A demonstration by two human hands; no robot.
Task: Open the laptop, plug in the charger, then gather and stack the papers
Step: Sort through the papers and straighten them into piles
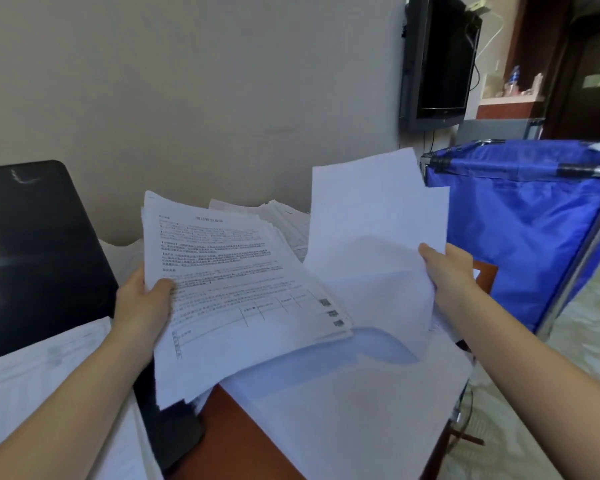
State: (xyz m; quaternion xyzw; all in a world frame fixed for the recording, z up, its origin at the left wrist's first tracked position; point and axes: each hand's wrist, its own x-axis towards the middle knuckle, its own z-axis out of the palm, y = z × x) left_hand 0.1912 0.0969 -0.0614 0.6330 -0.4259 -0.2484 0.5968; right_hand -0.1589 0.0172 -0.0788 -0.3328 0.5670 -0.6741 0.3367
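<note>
My left hand [142, 303] grips a thick stack of printed papers [236, 289] by its left edge, thumb on top, lifted above the desk. My right hand [447, 271] holds blank white sheets [374, 230] by their right edge, raised upright beside the stack. More loose sheets [343, 403] lie spread over the brown desk [243, 431] below. Another pile of papers [284, 216] sits behind, near the wall. The open laptop's dark screen [35, 244] stands at the left, with paper over part of its base. No charger is visible.
A blue fabric cart [520, 230] with a metal frame stands close to the desk's right side. A wall-mounted black TV [437, 60] hangs above it. Patterned floor [575, 358] shows at the right. The beige wall is directly behind the desk.
</note>
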